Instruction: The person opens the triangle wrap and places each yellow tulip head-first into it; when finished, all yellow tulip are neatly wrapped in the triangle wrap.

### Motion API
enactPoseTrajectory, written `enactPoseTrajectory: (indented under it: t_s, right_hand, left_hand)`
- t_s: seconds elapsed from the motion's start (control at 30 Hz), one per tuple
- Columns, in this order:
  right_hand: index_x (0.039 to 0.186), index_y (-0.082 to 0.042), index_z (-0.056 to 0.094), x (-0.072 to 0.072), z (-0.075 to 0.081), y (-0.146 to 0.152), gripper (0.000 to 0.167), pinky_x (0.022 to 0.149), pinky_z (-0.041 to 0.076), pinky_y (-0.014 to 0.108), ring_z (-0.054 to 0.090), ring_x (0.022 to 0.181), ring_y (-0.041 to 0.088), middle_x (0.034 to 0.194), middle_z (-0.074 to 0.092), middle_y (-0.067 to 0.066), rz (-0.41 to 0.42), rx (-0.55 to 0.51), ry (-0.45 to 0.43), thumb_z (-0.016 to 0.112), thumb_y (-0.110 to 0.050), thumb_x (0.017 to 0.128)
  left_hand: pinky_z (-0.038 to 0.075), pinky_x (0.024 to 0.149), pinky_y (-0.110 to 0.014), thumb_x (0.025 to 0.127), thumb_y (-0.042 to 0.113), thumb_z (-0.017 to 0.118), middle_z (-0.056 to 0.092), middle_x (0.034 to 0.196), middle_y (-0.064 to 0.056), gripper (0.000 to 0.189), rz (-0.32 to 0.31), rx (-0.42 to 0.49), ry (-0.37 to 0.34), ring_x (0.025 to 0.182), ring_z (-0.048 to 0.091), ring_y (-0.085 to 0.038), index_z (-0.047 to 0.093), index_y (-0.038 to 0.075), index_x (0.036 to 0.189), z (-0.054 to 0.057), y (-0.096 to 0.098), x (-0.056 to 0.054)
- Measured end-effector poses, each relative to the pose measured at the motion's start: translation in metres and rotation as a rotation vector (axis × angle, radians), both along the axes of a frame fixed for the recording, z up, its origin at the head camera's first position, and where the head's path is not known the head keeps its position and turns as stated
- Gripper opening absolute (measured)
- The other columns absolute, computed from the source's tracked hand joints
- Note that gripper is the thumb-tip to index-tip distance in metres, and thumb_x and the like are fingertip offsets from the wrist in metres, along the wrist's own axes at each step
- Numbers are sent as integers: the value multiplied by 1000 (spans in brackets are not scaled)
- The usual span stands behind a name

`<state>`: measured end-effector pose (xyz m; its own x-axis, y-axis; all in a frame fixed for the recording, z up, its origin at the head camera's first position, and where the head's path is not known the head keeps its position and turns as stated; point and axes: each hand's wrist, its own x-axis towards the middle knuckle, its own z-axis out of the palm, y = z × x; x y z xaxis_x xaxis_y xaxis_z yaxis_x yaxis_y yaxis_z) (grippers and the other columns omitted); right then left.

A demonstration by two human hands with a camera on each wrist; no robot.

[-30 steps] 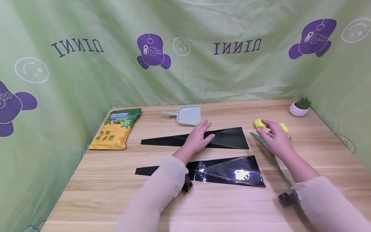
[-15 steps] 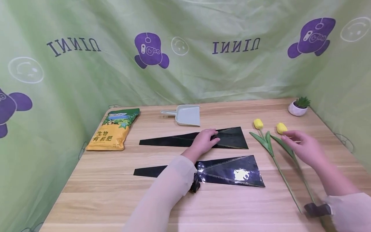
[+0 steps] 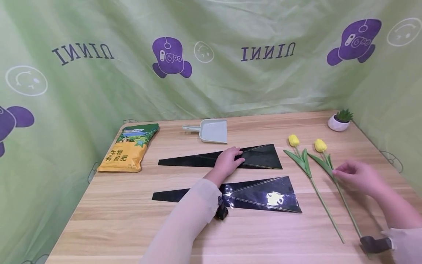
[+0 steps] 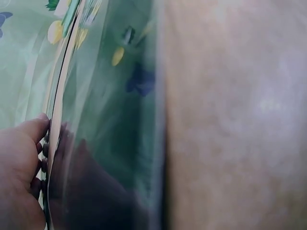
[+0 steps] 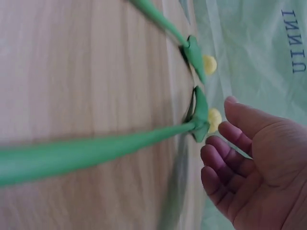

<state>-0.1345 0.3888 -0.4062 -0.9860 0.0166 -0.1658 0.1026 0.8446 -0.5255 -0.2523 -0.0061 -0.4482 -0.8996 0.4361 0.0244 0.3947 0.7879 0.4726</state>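
Since a second ago, my right hand [image 3: 357, 175] has drawn back toward me and to the right, off the yellow flower heads, and now it hangs just beside the stem of the right-hand yellow artificial tulip [image 3: 333, 175], fingers loosely curled and holding nothing; the wrist view shows the palm open with the stem [image 5: 96, 148] apart from my fingertips [image 5: 216, 158]. My left hand [image 3: 228, 160] has slid a little toward me along the far black glossy triangular wrapping sheet [image 3: 260, 156] and rests on it, fingers bent at the sheet's surface; whether they pinch it I cannot tell from the head view, and in the wrist view my fingers [image 4: 29, 139] lie against the sheet's shiny edge [image 4: 96, 158].

Left of that tulip lies a second yellow artificial tulip [image 3: 304, 161], its green stem running toward the near edge, the two flowers side by side and nearly parallel. Nearer to me, a second black glossy triangular sheet [image 3: 263, 196] lies flat under my left forearm, well apart from the flowers.

Farther out on the light wooden table [image 3: 132, 220], a pale grey plastic scoop [image 3: 212, 130] sits just beyond the far sheet. At the far left lies an orange and green printed bag [image 3: 128, 147]. At the far right corner stands a small white pot with a green plant [image 3: 339, 121]. Green printed cloth [image 3: 99, 91] hangs around the table.
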Motion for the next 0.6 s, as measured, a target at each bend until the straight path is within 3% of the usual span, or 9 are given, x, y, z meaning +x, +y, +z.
enactPoseTrajectory:
  t_s: [0.13, 0.27, 0.43, 0.6]
  right_hand:
    - [97, 2, 63, 3, -3, 5, 45, 61, 43, 25, 52, 73, 13, 82, 63, 4, 8, 34, -62, 59, -43, 96]
    - [88, -3, 63, 3, -4, 6, 45, 60, 37, 25, 48, 71, 16, 75, 56, 2, 23, 78, -116, 59, -47, 95]
    - [86, -5, 62, 0, -5, 5, 44, 59, 35, 26, 45, 70, 16, 74, 53, 1, 36, 95, -169, 58, -47, 95]
    - [88, -3, 63, -1, -5, 3, 43, 60, 35, 27, 45, 69, 17, 73, 52, 1, 38, 84, -196, 57, -44, 97]
  left_hand:
    - [36, 117, -34, 98, 31, 60, 53, 146, -1, 39, -2, 0, -2, 141, 43, -17, 62, 12, 132, 0, -1, 0]
    - [36, 116, -32, 98, 33, 60, 55, 144, 2, 37, 19, -5, -2, 140, 44, -13, 66, 14, 129, 0, -1, 1]
    - [38, 114, -31, 97, 34, 61, 59, 140, 4, 32, 47, -23, 19, 138, 47, -11, 70, 18, 123, 2, -1, 2]
    - [37, 116, -31, 95, 35, 63, 57, 141, 5, 34, 43, -16, -15, 140, 44, -11, 69, 18, 124, 4, 0, 3]
